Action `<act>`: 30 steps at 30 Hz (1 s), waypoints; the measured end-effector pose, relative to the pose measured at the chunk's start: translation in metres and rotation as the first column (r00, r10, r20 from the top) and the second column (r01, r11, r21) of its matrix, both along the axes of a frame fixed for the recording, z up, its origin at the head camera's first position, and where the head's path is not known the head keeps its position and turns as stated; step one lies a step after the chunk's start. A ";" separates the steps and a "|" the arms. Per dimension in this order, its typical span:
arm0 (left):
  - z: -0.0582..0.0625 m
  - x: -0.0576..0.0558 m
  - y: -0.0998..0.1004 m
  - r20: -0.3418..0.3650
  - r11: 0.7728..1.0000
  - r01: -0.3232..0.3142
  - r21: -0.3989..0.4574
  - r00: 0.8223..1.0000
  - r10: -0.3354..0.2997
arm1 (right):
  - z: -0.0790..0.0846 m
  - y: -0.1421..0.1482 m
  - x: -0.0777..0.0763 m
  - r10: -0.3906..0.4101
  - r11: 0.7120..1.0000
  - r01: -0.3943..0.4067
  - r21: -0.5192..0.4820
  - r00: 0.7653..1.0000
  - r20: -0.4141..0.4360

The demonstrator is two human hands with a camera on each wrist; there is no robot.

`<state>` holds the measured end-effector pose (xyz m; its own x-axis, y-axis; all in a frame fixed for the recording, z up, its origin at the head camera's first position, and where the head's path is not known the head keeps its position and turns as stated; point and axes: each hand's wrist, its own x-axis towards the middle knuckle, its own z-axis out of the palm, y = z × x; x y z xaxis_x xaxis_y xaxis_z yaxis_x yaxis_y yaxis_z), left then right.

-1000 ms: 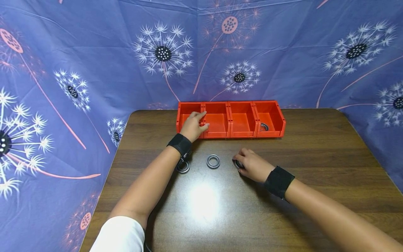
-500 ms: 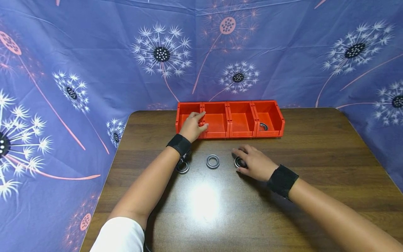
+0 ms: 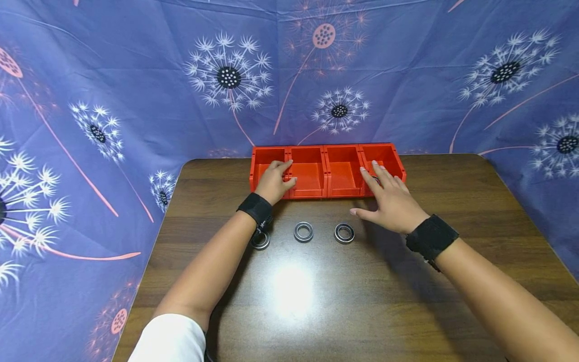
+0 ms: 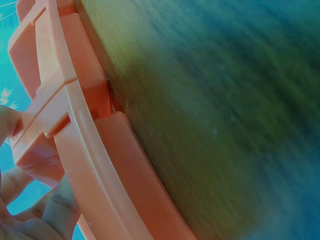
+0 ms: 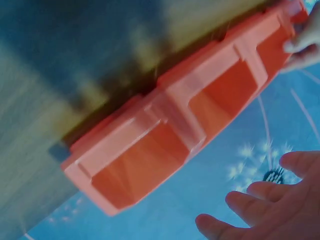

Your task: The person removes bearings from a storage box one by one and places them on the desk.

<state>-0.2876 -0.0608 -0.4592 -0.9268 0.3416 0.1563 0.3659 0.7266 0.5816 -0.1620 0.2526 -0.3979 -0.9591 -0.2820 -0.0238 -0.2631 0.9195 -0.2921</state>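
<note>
In the head view my left hand rests at the divider between the two leftmost red bins, thumb and forefinger apart. The left wrist view shows its fingers against the bin wall. My right hand hovers with spread fingers in front of the rightmost bin, holding nothing. Behind those fingers, a ball bearing inside that bin is partly hidden. Three more bearings lie on the table: a right one, a middle one, and a left one partly covered by my left wrist.
The joined bins stand at the back of the brown wooden table. A blue dandelion-print cloth hangs behind and at the sides. A bright light reflection shows on the tabletop in front of the bearings.
My right hand has let go of the right bearing, leaving it on the table, and moved forward and right to the rightmost bin with fingers spreading. My left hand stays put.
</note>
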 end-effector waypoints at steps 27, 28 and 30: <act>0.000 -0.003 0.000 0.014 1.000 -0.013 0.017 1.000 0.013 | -0.030 0.046 -0.091 -0.098 0.983 0.094 0.159 0.995 0.021; 0.000 -0.003 0.000 0.016 1.000 -0.013 0.019 1.000 0.013 | -0.030 0.044 -0.094 -0.101 0.982 0.095 0.161 0.994 0.029; -0.001 -0.001 -0.002 0.019 1.000 -0.014 0.020 1.000 0.014 | -0.033 0.041 -0.100 -0.095 0.981 0.088 0.175 0.995 0.032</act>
<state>-0.2883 -0.0630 -0.4600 -0.9342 0.3258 0.1452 0.3446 0.7196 0.6028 -0.2619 0.2933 -0.4311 -0.9780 -0.1812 -0.1034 -0.1668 0.9768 -0.1345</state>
